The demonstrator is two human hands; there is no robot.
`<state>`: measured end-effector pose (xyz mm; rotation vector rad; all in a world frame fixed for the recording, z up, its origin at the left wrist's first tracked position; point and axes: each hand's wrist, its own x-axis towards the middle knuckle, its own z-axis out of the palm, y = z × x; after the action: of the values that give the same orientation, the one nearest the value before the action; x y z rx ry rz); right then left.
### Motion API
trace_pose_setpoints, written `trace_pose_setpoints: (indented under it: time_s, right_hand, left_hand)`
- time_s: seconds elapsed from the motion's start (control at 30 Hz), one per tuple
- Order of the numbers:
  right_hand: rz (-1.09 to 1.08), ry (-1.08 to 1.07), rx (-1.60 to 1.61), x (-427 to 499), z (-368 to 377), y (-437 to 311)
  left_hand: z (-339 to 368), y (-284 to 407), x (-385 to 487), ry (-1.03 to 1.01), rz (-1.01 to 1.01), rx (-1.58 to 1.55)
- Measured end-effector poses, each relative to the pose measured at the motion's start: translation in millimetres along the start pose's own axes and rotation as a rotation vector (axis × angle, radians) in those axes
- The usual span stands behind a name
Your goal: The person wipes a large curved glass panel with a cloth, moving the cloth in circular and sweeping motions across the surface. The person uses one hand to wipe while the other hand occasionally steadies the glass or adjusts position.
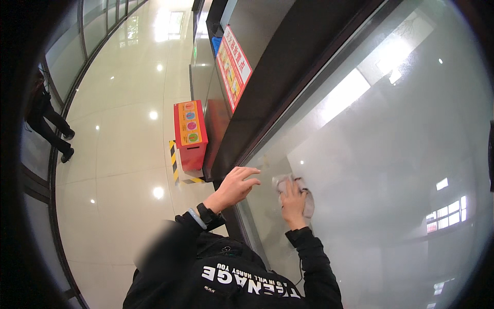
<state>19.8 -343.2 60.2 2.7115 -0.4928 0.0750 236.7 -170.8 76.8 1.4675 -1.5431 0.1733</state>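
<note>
My right hand (294, 204) presses a pale cloth (283, 183) against a large glossy pane (378, 162), which looks like glass. The cloth is bunched under the fingers and shows some dark edging. It also spreads out past the side of the palm. To the left, beside the pane's dark frame (252, 148), my left hand (236, 187) is raised with nothing in it. Its fingers are slightly bent and apart. A dark band and a light bracelet (197, 218) circle the left wrist.
A red box (193, 156) with a printed lid stands on the tiled floor (127, 201), bordered by black-and-yellow tape (173, 164). Above it a red-and-white sign (233, 69) bears writing. At the far left a person in dark trousers (48, 123) stands by glass panels (69, 58).
</note>
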Motion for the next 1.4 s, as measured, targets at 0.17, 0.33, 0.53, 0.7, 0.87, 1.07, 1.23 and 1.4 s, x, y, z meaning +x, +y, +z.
trace_pose_setpoints:
  time_s: [0.17, 0.33, 0.53, 0.7, 0.87, 1.07, 1.23, 1.4]
  right_hand:
    - [0.338, 0.598, -0.133, 111, -84, 38]
    - [0.464, 0.556, -0.253, 178, -80, 33]
    - [0.065, -0.035, -0.272, 116, 29, -22]
    - [0.055, -0.07, -0.005, 28, 6, -2]
    - [0.509, 0.698, -0.288, -28, -129, 55]
    - [1.221, 1.333, -0.37, -120, -214, 84]
    - [0.841, 0.797, -0.549, -152, -154, 57]
    - [0.933, 0.799, -0.426, -203, -121, 55]
  left_hand:
    - [-4, -17, -3, -0.02, -0.025, -0.006]
    - [-13, -18, -6, -0.087, -0.016, 0.016]
    - [-28, -29, -9, -0.083, -0.046, 0.036]
    - [-16, -31, 10, -0.043, -0.066, -0.044]
    - [25, -2, 50, -0.14, 0.115, -0.164]
    - [65, 52, 84, -0.149, 0.271, -0.304]
    - [95, 86, 112, -0.179, 0.439, -0.346]
    - [128, 89, 117, -0.294, 0.631, -0.254]
